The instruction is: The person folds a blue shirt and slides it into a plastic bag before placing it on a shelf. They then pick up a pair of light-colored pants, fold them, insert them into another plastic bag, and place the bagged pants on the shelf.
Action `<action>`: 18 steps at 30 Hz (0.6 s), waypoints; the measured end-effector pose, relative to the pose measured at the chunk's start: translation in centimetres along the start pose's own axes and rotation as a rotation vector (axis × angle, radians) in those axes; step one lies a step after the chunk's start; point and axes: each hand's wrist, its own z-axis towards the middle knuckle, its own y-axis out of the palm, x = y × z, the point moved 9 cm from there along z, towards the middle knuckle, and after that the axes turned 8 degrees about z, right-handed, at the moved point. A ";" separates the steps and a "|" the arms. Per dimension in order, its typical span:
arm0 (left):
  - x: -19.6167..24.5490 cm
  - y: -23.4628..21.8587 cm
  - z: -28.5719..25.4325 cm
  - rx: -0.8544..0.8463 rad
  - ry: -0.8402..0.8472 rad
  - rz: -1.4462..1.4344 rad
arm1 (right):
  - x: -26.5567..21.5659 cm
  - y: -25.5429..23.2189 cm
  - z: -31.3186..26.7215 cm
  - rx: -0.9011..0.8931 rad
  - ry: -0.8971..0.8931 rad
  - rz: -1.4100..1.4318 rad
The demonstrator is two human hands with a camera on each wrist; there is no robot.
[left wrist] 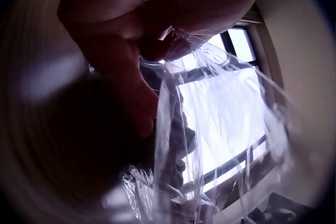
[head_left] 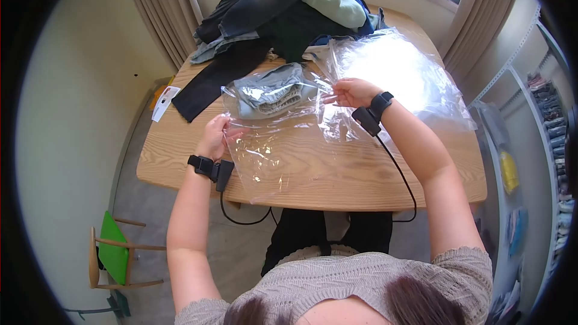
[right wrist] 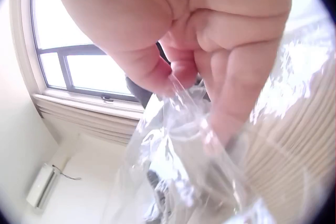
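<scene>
A clear plastic bag [head_left: 265,159] spreads between both hands over the front of the wooden table. Inside its far part lies a folded light blue-grey garment [head_left: 253,93], with a greyish textured band facing me. My left hand [head_left: 212,138] pinches the bag's left edge; in the left wrist view, the film [left wrist: 220,103] hangs in folds from the thumb and fingers. On the other side, my right hand [head_left: 355,92] pinches the bag near its right edge. The right wrist view shows gathered film [right wrist: 178,129] between thumb and index finger, the other fingers extended alongside.
A heap of dark clothes [head_left: 265,18] with a pale green piece [head_left: 334,7] covers the table's far side. Shiny clear bags [head_left: 397,78] lie at right. A black garment [head_left: 211,87] and white card [head_left: 164,104] lie left. A green-seated chair [head_left: 114,247] and shelving [head_left: 512,84] flank the table.
</scene>
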 end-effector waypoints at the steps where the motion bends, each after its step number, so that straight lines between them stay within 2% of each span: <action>1: 1.7 0.6 -0.2 0.007 0.097 -0.047 | -0.6 0.8 0.0 -0.048 -0.045 0.087; 2: 3.3 0.9 -0.6 0.015 0.194 -0.093 | -1.0 1.2 0.2 -0.049 -0.044 0.088; 4: 4.9 0.7 -0.3 -0.043 0.269 -0.142 | -3.2 2.3 -0.1 -0.130 -0.224 0.287; 5: 6.3 1.9 -1.2 -0.084 0.317 -0.162 | -4.1 3.3 -1.4 -0.215 -0.245 0.278; 6: 7.5 3.0 -2.3 -0.126 0.363 -0.181 | -4.2 3.6 -2.5 -0.212 -0.245 0.284; 8: 8.5 4.2 -4.2 -0.117 0.364 -0.177 | -5.6 4.8 -5.2 -0.299 -0.390 0.335; 9: 8.7 4.8 -5.3 -0.136 0.376 -0.147 | -5.8 6.5 -8.5 -0.269 -0.406 0.294; 11: 8.5 6.1 -7.5 -0.229 0.404 -0.079 | -4.8 5.4 -11.3 -0.232 -0.434 0.266; 14: 4.7 7.2 -9.7 -0.255 0.297 0.051 | -0.2 4.7 -16.0 -0.061 -0.410 0.231; 15: 2.9 7.3 -10.3 -0.204 0.229 0.068 | 2.7 2.5 -16.5 -0.064 -0.347 0.242; 16: 0.7 7.0 -10.5 -0.206 0.203 0.068 | 5.2 1.3 -17.6 0.117 -0.286 0.175; 18: -5.9 4.9 -10.5 -0.118 -0.035 0.254 | 10.5 -0.1 -19.7 0.279 -0.123 0.007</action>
